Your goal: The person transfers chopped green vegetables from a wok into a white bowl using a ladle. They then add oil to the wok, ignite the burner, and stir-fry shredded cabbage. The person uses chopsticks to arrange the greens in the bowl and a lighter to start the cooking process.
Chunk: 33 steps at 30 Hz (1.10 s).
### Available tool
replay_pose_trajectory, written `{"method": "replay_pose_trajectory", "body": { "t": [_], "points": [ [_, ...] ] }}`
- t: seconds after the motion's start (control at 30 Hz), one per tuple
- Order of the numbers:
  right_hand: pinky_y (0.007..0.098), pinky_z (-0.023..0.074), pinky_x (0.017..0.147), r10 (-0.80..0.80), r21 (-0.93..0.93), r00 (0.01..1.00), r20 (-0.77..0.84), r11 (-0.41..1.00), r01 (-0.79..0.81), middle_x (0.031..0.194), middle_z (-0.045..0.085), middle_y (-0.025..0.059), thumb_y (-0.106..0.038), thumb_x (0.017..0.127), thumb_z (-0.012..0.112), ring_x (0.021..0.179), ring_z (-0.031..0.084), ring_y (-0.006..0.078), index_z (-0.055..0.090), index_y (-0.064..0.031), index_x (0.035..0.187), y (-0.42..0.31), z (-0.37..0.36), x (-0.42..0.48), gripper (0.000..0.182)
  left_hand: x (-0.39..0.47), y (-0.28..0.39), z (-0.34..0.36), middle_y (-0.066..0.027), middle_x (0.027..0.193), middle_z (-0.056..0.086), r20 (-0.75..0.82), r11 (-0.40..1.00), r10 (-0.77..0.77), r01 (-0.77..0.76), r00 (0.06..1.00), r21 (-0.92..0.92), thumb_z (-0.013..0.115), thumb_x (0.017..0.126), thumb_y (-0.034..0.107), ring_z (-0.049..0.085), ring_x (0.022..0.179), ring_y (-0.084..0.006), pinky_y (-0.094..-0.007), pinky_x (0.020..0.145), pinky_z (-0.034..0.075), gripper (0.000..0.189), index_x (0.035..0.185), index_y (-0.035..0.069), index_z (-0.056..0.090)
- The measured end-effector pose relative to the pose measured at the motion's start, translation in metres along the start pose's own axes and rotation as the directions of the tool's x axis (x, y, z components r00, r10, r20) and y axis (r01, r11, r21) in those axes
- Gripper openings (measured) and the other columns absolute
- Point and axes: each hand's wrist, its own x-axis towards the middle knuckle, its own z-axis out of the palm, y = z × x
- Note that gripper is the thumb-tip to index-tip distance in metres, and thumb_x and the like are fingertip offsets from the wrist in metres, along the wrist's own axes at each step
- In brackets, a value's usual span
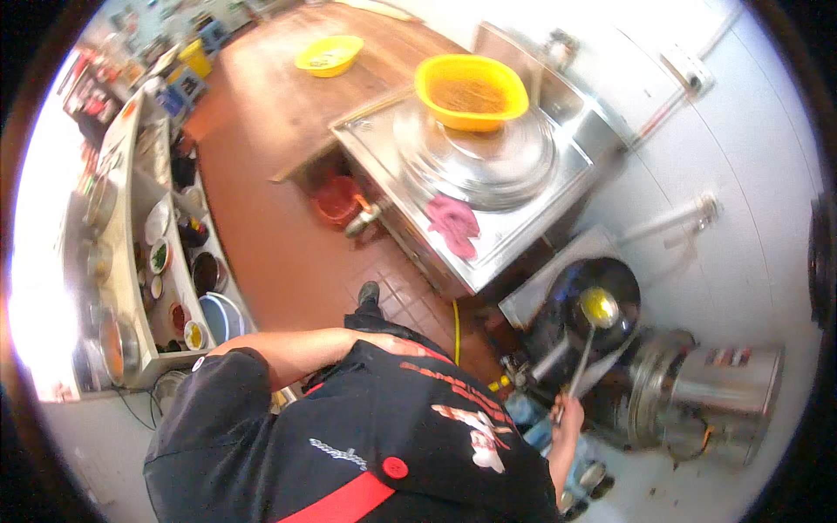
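Note:
My right hand (pixel 567 415) grips the handle of a metal ladle (pixel 598 308) at the right. Yellow liquid, probably oil, shows in the ladle's bowl, which is over or inside a black wok (pixel 622 278); whether it touches the wok is unclear. My left hand (pixel 392 342) lies against the front of my dark apron at the waist, its fingers partly hidden. A crumpled pink cloth (pixel 454 225) lies on the steel stove top (pixel 480 269), beside a large round metal lid (pixel 418 167). On that lid rests a yellow plastic basin (pixel 471 121) with brown contents.
Another yellow basin (pixel 329 57) stands on a brown surface further off. Shelving (pixel 140 261) at the left bears bowls and pots, with a blue bucket (pixel 219 317) beside it. A red bucket (pixel 338 199) sits under the stove. Large metal pots (pixel 654 392) stand right of the wok.

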Motion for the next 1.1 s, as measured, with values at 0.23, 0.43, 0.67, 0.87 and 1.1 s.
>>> {"method": "replay_pose_trajectory", "body": {
  "t": [0.23,0.43,0.67,0.87,1.1],
  "points": [
    [0.0344,0.04,0.04,0.107,-0.431,0.964,-0.242,0.878,-0.206,0.059,0.055,0.0101,-0.003,0.074,0.057,0.046,0.053,0.0218,0.052,-0.0006,0.073,-0.008,0.061,0.013,0.006,-0.094,0.046,-0.171,-0.0048,0.11,0.063,-0.372,0.978,0.07,0.01,0.926,0.208,0.056,0.093,0.023,0.059,0.102,-0.015,-0.0299,0.088,0.045,0.031,0.117,0.004,0.057],
    [0.0356,0.0482,0.057,0.123,-0.56,0.967,-0.224,0.796,-0.231,0.08,0.062,0.0127,-0.008,0.079,0.058,0.065,0.06,0.0229,0.056,0.001,0.096,-0.03,0.187,-0.026,0.019,-0.176,0.16,-0.448,-0.0074,0.108,0.062,-0.845,0.921,0.245,-0.386,0.475,0.049,0.054,0.092,0.024,0.061,0.091,-0.0154,-0.03,0.075,0.048,0.029,0.114,0.005,0.056],
    [0.0369,0.0475,0.065,0.217,-0.776,0.966,-0.143,0.581,-0.245,0.09,0.062,0.013,-0.014,0.083,0.057,0.072,0.059,0.0216,0.053,-0.0002,0.107,-0.101,0.428,-0.086,0.028,-0.186,0.253,-0.709,-0.0172,0.117,0.055,-0.962,0.781,0.121,-0.622,0.244,-0.059,0.058,0.088,0.045,0.057,0.099,-0.0262,-0.0371,0.077,0.05,0.063,0.131,0.003,0.041],
    [0.038,0.0469,0.072,0.283,-0.849,0.954,-0.103,0.475,-0.233,0.098,0.062,0.0133,-0.019,0.087,0.056,0.079,0.058,0.0205,0.051,-0.0012,0.117,-0.124,0.535,-0.109,0.035,-0.155,0.332,-0.8,-0.0206,0.12,0.049,-0.985,0.516,0.029,-0.847,0.168,-0.129,0.057,0.091,0.039,0.055,0.099,-0.0298,-0.0383,0.069,0.053,0.06,0.133,0.002,0.036],
    [0.0393,0.0462,0.08,0.283,-0.868,0.959,-0.029,0.469,-0.165,0.107,0.061,0.0136,-0.025,0.092,0.055,0.086,0.057,0.0192,0.048,-0.0024,0.128,-0.14,0.574,-0.123,0.044,-0.167,0.318,-0.841,-0.0152,0.11,0.053,-0.99,0.342,0.114,-0.939,0.087,-0.043,0.048,0.088,0.007,0.057,0.089,-0.0271,-0.0351,0.064,0.053,0.033,0.121,0.005,0.045]
  ]
}}
